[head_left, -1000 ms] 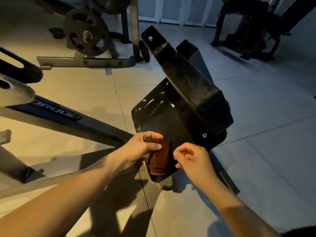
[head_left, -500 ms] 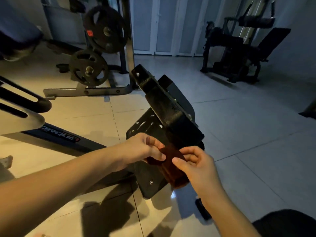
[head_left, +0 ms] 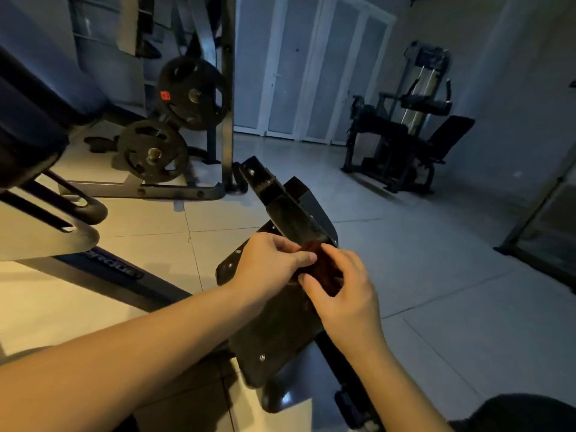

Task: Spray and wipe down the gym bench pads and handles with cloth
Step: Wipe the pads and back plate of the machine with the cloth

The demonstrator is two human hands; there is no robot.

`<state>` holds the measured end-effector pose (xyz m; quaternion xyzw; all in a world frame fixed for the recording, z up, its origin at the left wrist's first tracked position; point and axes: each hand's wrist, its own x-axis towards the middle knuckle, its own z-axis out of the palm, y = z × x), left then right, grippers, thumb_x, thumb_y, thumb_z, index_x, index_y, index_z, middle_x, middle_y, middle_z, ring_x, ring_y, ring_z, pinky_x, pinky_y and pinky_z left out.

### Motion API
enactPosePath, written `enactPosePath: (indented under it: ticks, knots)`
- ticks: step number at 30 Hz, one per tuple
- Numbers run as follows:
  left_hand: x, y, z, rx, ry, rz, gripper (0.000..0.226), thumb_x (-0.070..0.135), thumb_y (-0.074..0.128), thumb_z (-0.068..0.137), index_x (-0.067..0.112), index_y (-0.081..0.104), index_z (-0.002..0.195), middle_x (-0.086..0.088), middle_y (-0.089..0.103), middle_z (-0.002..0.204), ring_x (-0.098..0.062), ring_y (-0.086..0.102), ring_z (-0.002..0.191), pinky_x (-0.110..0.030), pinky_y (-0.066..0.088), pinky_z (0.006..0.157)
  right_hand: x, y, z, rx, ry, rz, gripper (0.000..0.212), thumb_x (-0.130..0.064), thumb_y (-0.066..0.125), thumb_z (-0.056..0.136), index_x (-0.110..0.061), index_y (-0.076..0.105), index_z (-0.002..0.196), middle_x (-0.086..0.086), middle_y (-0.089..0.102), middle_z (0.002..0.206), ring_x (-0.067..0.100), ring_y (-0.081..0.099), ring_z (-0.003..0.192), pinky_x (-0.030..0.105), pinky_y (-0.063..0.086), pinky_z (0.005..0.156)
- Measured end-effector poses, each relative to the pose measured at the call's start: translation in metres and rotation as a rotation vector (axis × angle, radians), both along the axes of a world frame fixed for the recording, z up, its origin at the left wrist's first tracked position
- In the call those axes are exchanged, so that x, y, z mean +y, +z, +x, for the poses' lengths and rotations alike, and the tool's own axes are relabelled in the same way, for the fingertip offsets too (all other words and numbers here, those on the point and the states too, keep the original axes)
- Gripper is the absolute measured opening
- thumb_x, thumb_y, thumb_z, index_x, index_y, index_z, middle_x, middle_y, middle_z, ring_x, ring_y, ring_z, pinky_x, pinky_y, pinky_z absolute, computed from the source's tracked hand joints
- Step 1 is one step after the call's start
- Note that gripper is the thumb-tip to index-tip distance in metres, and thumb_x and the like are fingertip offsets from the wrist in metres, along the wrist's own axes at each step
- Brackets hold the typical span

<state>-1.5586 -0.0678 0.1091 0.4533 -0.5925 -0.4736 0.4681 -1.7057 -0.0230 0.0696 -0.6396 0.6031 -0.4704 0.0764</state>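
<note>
The light is dim, and the dark red cloth (head_left: 324, 265) is mostly covered by the two hands. Only a bunched strip of it shows between them, and its full shape cannot be made out. It sits in front of the upper part of a black plate (head_left: 280, 332) on a gym machine, just under a thick black bar (head_left: 282, 202). Whether it touches the plate cannot be told.

A padded bench (head_left: 28, 120) at the upper left is cut off by the picture's edge. The label on the grey frame (head_left: 115, 268) below it is too dark to read in full. A dark rounded shape at the bottom right corner cannot be identified.

The left hand (head_left: 269, 260) reaches in from the lower left on a bare forearm. Its fingers are curled and its thumb and forefinger pinch the cloth's left side. The right hand (head_left: 347, 296) comes up from the bottom right with its back to the camera, its fingers bent round the cloth's lower right side.

Two weight plates (head_left: 193, 92) hang on a rack behind. Another gym machine (head_left: 402, 145) stands well apart on the tiled floor (head_left: 436, 275).
</note>
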Motion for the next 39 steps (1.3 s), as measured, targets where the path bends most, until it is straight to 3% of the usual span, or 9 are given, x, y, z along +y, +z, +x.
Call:
enactPosePath:
  ticks: [4,9,15,17,23,28,32,36,39]
  knots:
    - [-0.009,0.005,0.003,0.055,-0.108,0.127,0.009,0.020,0.076,0.092,0.013,0.080,0.093,-0.003,0.078,0.092,-0.015,0.075,0.092,-0.036,0.064,0.082,-0.016,-0.016,0.001,0.184,-0.098,-0.144,0.065,-0.049,0.073,0.087,-0.037,0.046,0.146,-0.014,0.052,0.130,0.009,0.055,0.116,0.032,0.060,0.086]
    - [-0.031,0.014,0.019,-0.189,-0.178,0.080,0.014,0.030,0.074,0.092,0.018,0.081,0.090,0.005,0.077,0.082,-0.007,0.072,0.085,-0.026,0.057,0.075,-0.034,-0.024,-0.014,0.353,-0.105,-0.355,0.049,-0.029,0.068,0.089,-0.018,0.062,0.136,0.002,0.064,0.115,0.019,0.063,0.104,0.037,0.063,0.076]
    - [-0.042,0.001,0.017,-0.267,-0.052,0.171,0.021,0.034,0.074,0.092,0.014,0.076,0.091,-0.006,0.075,0.082,-0.013,0.070,0.071,-0.024,0.054,0.063,-0.028,-0.054,-0.047,0.246,-0.002,-0.281,0.039,-0.036,0.062,0.094,-0.016,0.062,0.128,-0.003,0.067,0.113,0.013,0.065,0.104,0.036,0.063,0.080]
    - [-0.041,-0.002,0.011,-0.242,-0.034,0.214,0.022,0.037,0.073,0.092,0.016,0.075,0.095,-0.004,0.074,0.083,-0.013,0.070,0.072,-0.022,0.053,0.059,-0.028,-0.053,-0.054,0.224,0.036,-0.262,0.040,-0.044,0.057,0.097,-0.017,0.061,0.126,-0.004,0.067,0.112,0.013,0.066,0.104,0.036,0.063,0.079]
    - [-0.030,-0.002,-0.021,-0.098,0.120,0.229,0.022,0.028,0.065,0.100,0.009,0.076,0.099,-0.015,0.074,0.084,-0.016,0.068,0.074,-0.022,0.055,0.060,-0.053,0.001,-0.052,0.385,0.180,-0.414,0.038,-0.038,0.062,0.094,-0.012,0.065,0.122,0.004,0.067,0.111,0.017,0.063,0.103,0.033,0.060,0.085]
    - [-0.025,-0.009,-0.031,0.062,0.205,0.248,0.020,0.026,0.071,0.095,0.007,0.078,0.092,-0.010,0.071,0.076,-0.014,0.066,0.063,-0.020,0.054,0.059,-0.046,-0.047,-0.112,0.378,0.211,-0.309,0.032,-0.034,0.069,0.089,-0.013,0.067,0.113,-0.001,0.064,0.107,0.012,0.062,0.099,0.035,0.062,0.080]
    - [-0.019,-0.014,-0.043,0.082,0.321,0.221,0.025,0.032,0.072,0.094,0.008,0.078,0.095,-0.012,0.074,0.084,-0.017,0.069,0.071,-0.028,0.058,0.069,-0.050,-0.052,-0.130,0.319,0.310,-0.281,0.035,-0.040,0.063,0.091,-0.014,0.066,0.114,-0.002,0.064,0.108,0.010,0.062,0.099,0.036,0.063,0.077]
    - [-0.008,-0.011,-0.055,0.128,0.394,0.239,0.035,0.036,0.068,0.096,0.004,0.073,0.108,-0.015,0.073,0.096,-0.020,0.068,0.079,-0.022,0.056,0.063,-0.072,0.004,-0.091,0.343,0.420,-0.440,0.035,-0.033,0.068,0.090,-0.010,0.068,0.117,0.005,0.066,0.110,0.018,0.063,0.102,0.035,0.060,0.086]
    - [-0.001,-0.012,-0.060,0.119,0.454,0.243,0.035,0.041,0.068,0.095,0.008,0.073,0.104,-0.012,0.076,0.103,-0.017,0.071,0.081,-0.022,0.058,0.065,-0.080,-0.005,-0.105,0.428,0.493,-0.436,0.033,-0.031,0.072,0.091,-0.010,0.068,0.117,0.005,0.066,0.105,0.019,0.063,0.097,0.032,0.059,0.083]
